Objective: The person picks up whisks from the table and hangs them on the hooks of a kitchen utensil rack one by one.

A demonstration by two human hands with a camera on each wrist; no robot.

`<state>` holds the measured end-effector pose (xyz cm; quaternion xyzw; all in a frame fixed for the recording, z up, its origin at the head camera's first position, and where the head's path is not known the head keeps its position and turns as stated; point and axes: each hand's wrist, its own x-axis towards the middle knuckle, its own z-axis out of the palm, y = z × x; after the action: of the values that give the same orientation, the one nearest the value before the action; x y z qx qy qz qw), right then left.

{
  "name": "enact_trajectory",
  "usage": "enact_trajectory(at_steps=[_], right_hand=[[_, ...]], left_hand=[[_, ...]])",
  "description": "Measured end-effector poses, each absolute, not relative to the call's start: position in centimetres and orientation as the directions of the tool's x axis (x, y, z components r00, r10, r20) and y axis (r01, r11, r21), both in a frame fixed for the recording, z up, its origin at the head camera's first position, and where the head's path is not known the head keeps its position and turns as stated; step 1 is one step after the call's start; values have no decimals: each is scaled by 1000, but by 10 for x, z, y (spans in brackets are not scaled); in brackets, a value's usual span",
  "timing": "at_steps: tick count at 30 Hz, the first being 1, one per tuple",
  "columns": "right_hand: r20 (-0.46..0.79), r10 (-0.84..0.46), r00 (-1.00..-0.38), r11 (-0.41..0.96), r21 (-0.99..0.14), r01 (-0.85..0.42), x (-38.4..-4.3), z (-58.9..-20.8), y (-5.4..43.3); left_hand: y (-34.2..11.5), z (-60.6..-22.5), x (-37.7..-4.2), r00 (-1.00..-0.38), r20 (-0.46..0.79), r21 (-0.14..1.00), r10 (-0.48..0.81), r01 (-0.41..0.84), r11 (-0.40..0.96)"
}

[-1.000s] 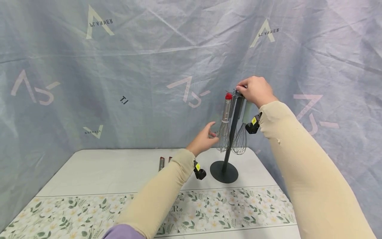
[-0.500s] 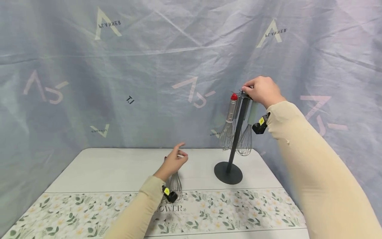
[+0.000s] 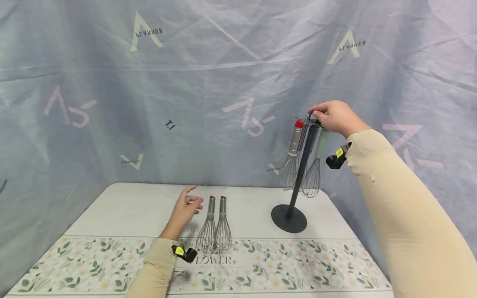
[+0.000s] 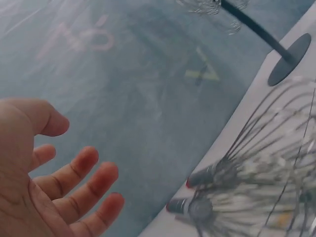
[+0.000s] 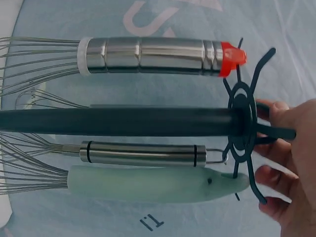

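Observation:
A dark metal stand (image 3: 303,167) with a round base rises at the right of the table, and my right hand (image 3: 337,118) grips its top. From its hooks hang a silver whisk with a red end (image 5: 158,56), a pale green-handled whisk (image 5: 148,184) and a slimmer steel whisk (image 5: 143,153). Another whisk is partly hidden behind the pole. Two red-tipped whisks, one on the left (image 3: 211,206) and one on the right (image 3: 222,206), lie side by side on the table. Just left of them hovers my left hand (image 3: 182,213), fingers loosely bent, holding nothing.
The white table (image 3: 138,207) carries a floral printed band (image 3: 290,265) along its front. Behind it hangs a grey-blue curtain (image 3: 193,157) with printed letters, close to the back edge and the right side.
My left hand has moved from beside the hanging whisks leftward, passing over the two lying whisks to their left side. My right hand stays on the stand's top. The head view has shifted slightly.

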<state>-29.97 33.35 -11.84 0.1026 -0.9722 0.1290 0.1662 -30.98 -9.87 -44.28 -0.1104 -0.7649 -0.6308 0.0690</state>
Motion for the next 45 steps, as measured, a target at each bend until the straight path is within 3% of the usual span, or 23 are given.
enact_trajectory(at_steps=[13,23,28,45], right_hand=[[219,-210,-953,759,-578,-301,-304,-118,351],[181,-260,-948,807,-498,-316,-308,-112,358],[110,-298,-948,799,-515,-311,-311,-103,360],[31,-398,-917,723,-604,-335,-325,-98,379]], left_hand=[[-122,-437,-309,-973,231,962,-16,226,154],[-124,-438,-309,-972,229,963,-42,220,157],[-128,-438,-311,-974,224,964,-36,216,155],[-117,-490,-331,-1000,-24,997,5,-24,78]])
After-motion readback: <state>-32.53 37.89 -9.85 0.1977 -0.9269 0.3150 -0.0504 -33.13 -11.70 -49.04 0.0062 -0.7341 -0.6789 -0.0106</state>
